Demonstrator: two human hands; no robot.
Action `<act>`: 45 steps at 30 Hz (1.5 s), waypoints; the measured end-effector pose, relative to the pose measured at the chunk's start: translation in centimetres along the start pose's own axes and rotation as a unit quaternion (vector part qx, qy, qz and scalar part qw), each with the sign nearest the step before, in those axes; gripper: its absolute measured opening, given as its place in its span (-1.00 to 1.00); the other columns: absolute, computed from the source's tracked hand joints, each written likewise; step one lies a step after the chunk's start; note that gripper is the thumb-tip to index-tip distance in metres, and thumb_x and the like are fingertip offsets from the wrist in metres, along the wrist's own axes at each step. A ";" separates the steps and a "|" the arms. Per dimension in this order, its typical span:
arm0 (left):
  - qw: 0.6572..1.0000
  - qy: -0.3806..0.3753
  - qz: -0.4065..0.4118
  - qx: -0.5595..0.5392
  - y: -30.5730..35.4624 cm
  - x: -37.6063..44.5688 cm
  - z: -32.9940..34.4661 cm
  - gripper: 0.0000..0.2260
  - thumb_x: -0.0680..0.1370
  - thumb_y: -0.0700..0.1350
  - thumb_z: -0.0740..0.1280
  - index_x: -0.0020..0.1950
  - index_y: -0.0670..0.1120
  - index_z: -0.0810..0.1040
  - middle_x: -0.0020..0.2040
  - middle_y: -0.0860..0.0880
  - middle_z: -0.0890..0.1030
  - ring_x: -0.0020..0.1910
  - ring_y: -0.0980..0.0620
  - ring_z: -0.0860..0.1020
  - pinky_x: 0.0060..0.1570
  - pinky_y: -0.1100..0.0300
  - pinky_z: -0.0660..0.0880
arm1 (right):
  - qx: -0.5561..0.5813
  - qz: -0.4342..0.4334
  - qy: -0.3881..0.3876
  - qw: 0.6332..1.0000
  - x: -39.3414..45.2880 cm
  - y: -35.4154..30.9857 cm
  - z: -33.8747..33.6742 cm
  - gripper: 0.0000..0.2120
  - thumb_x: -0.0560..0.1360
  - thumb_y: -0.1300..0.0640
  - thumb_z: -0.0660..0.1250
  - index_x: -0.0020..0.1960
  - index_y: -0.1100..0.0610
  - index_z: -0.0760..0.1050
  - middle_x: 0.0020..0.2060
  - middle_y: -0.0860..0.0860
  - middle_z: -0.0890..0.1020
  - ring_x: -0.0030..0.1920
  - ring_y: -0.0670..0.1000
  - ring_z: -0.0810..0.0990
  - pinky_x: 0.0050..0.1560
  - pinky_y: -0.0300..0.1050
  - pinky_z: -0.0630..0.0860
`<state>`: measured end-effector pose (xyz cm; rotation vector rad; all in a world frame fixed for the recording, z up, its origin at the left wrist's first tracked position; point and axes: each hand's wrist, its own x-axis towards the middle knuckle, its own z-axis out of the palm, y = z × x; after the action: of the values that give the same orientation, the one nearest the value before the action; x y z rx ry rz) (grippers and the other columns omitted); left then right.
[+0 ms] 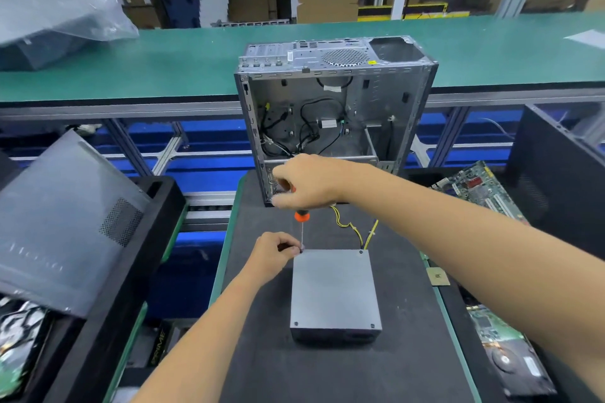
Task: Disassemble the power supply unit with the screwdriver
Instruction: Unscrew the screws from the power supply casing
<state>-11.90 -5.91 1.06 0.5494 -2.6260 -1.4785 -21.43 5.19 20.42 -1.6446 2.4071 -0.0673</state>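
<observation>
Grey side panel (65, 222) leans over a black bin (137, 271) at the far left, with a plastic-wrapped case (49, 16) lying on the green conveyor (196, 56) behind it. Moving inward, the left hand (273, 255) sits at the far-left corner of the power supply unit (334, 291), its fingers curled and pinching around the tip of the screwdriver (302, 222) where that tip meets the corner screw. The unit lies flat on the dark mat (262, 353) in the middle of the bench, lid up, with screws visible at the other three corners and yellow-and-black wires (357, 232) running from its far edge. Above it, the right hand (311, 183) grasps the orange handle, holding the screwdriver upright. Behind stands an open computer case (334, 108), with loose cables inside. Further right, a green circuit board (478, 186) rests in a bin, and more boards (501, 337) lie nearer.
</observation>
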 end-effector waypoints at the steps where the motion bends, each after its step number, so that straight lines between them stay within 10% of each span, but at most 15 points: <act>1: 1.000 0.000 -0.004 -0.005 0.0 0.0 0.0 -0.76 0.48 -0.27 0.39 -0.25 0.07 0.64 -0.22 0.13 0.67 -0.14 0.21 0.61 -0.06 0.39 0.45 | -0.097 0.030 0.012 0.995 0.1 -0.1 0.2 -0.75 0.61 -0.02 0.14 -0.04 0.16 0.42 -0.26 0.04 0.43 -0.25 0.10 0.43 -0.38 -0.07 0.25; 3: 1.000 -0.001 -0.007 -0.009 0.0 0.0 0.0 -0.78 0.48 -0.27 0.39 -0.24 0.04 0.65 -0.21 0.11 0.68 -0.13 0.19 0.61 -0.04 0.36 0.46 | -0.165 0.024 0.013 0.986 0.5 0.0 0.2 -0.79 0.65 0.04 0.10 0.00 0.15 0.41 -0.23 0.05 0.42 -0.28 0.10 0.41 -0.40 -0.05 0.26; 7: 1.000 -0.001 0.003 -0.008 0.0 -0.1 0.0 -0.78 0.48 -0.28 0.39 -0.25 0.03 0.64 -0.20 0.11 0.68 -0.14 0.22 0.61 -0.06 0.38 0.45 | 0.062 -0.060 -0.041 0.995 0.1 0.2 -0.5 -0.85 0.40 0.26 0.32 -0.08 0.09 0.45 -0.23 -0.08 0.55 -0.24 -0.08 0.49 -0.33 -0.25 0.39; 12: 1.000 0.004 -0.005 -0.013 0.0 -0.2 0.1 -0.78 0.48 -0.27 0.39 -0.24 0.05 0.63 -0.19 0.10 0.68 -0.11 0.17 0.62 -0.01 0.32 0.49 | -0.074 0.026 0.042 0.996 1.2 0.0 0.6 -0.63 0.61 -0.09 0.15 -0.28 0.11 0.30 -0.36 0.00 0.38 -0.36 0.01 0.39 -0.44 -0.14 0.19; 15: 1.000 0.003 -0.002 -0.012 0.0 -0.1 0.1 -0.79 0.48 -0.27 0.39 -0.23 0.04 0.64 -0.17 0.09 0.68 -0.10 0.16 0.61 0.00 0.30 0.48 | 0.027 -0.023 -0.029 0.999 1.1 0.3 -0.2 -0.96 0.48 0.17 0.29 -0.11 0.13 0.44 -0.28 -0.07 0.47 -0.25 0.01 0.46 -0.39 -0.17 0.28; 20: 1.000 0.001 -0.015 -0.015 0.1 -0.1 0.1 -0.79 0.49 -0.27 0.39 -0.22 0.03 0.65 -0.17 0.08 0.68 -0.09 0.12 0.62 -0.01 0.30 0.48 | -0.060 0.050 0.007 0.997 1.1 0.0 0.1 -0.64 0.57 -0.11 0.17 -0.25 0.14 0.36 -0.29 0.06 0.49 -0.32 0.05 0.48 -0.42 -0.13 0.29; 26: 1.000 0.002 -0.005 -0.008 0.2 -0.1 0.1 -0.82 0.49 -0.28 0.39 -0.20 0.00 0.66 -0.20 0.10 0.68 -0.15 0.22 0.60 -0.10 0.44 0.43 | 0.069 -0.024 -0.056 0.996 0.0 0.1 -0.6 -0.89 0.39 0.26 0.30 -0.11 0.12 0.42 -0.27 -0.07 0.48 -0.30 -0.07 0.42 -0.40 -0.25 0.35; 31: 1.000 0.005 -0.012 -0.013 0.2 -0.2 0.1 -0.79 0.49 -0.27 0.39 -0.22 0.04 0.65 -0.22 0.14 0.67 -0.17 0.25 0.60 -0.17 0.50 0.42 | -0.106 0.042 0.009 0.993 0.7 0.0 0.4 -0.71 0.61 0.01 0.12 -0.23 0.13 0.31 -0.30 0.04 0.37 -0.32 0.06 0.41 -0.42 -0.10 0.23; 36: 1.000 0.012 -0.003 -0.018 0.1 -0.5 0.3 -0.79 0.51 -0.26 0.37 -0.22 0.04 0.63 -0.17 0.09 0.68 -0.12 0.16 0.61 -0.09 0.40 0.45 | 0.076 -0.037 -0.038 0.996 0.1 0.2 -0.3 -0.85 0.37 0.27 0.36 -0.09 0.12 0.46 -0.27 -0.11 0.49 -0.29 -0.11 0.45 -0.37 -0.28 0.37; 41: 1.000 0.002 0.000 -0.011 0.2 -0.5 0.0 -0.82 0.51 -0.25 0.37 -0.17 0.02 0.64 -0.16 0.10 0.67 -0.11 0.15 0.61 -0.11 0.43 0.43 | -0.172 0.024 -0.021 0.985 0.0 -0.1 -0.2 -0.84 0.62 0.13 0.10 -0.11 0.15 0.34 -0.32 0.04 0.39 -0.36 0.02 0.35 -0.45 -0.11 0.21; 45: 1.000 -0.008 0.006 0.001 0.1 -0.6 -0.1 -0.83 0.51 -0.24 0.37 -0.14 0.02 0.64 -0.12 0.09 0.67 -0.08 0.15 0.60 -0.07 0.42 0.45 | -0.006 -0.017 -0.038 0.999 0.1 0.5 -0.8 -0.90 0.49 0.21 0.29 0.01 0.17 0.47 -0.13 0.03 0.55 -0.17 0.04 0.49 -0.28 -0.11 0.40</act>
<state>-11.38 -5.77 1.32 0.5238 -2.6390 -1.4835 -22.05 5.21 21.11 -1.6623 2.3283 0.0024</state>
